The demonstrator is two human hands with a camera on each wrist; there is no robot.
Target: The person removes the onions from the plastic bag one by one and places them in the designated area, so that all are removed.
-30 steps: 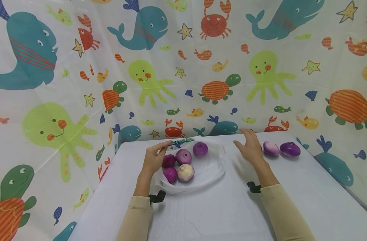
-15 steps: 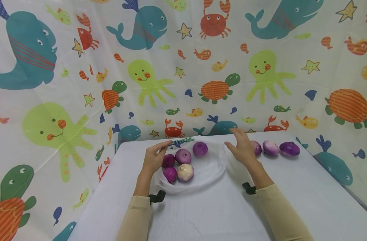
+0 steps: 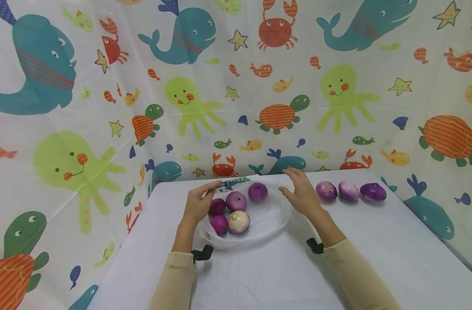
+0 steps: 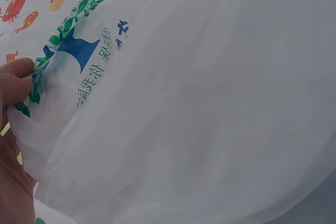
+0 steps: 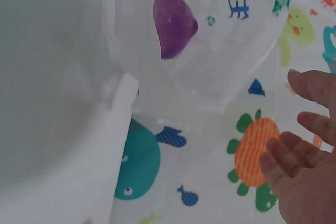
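Observation:
A white plastic bag (image 3: 272, 219) with green and blue print lies on the table, several purple onions (image 3: 236, 201) in it, along with a paler one (image 3: 239, 221). My left hand (image 3: 198, 204) pinches the bag's left edge between thumb and finger; the left wrist view shows the hand (image 4: 16, 87) beside the printed part of the bag (image 4: 157, 103). Just right of the bag, my right hand (image 3: 303, 193) is raised with fingers spread, holding nothing. In the right wrist view the hand (image 5: 304, 156) stands apart from the bag (image 5: 210, 61).
At the back right of the white table (image 3: 266, 275), two lighter purple onions (image 3: 326, 191) and a darker purple one (image 3: 373, 192) sit in a row. A curtain (image 3: 236, 120) printed with sea animals hangs behind the table and along its left side.
My right hand has moved left from beside the row of onions toward the bag, uncovering the leftmost onion of the row. My left hand keeps its pinch on the bag.

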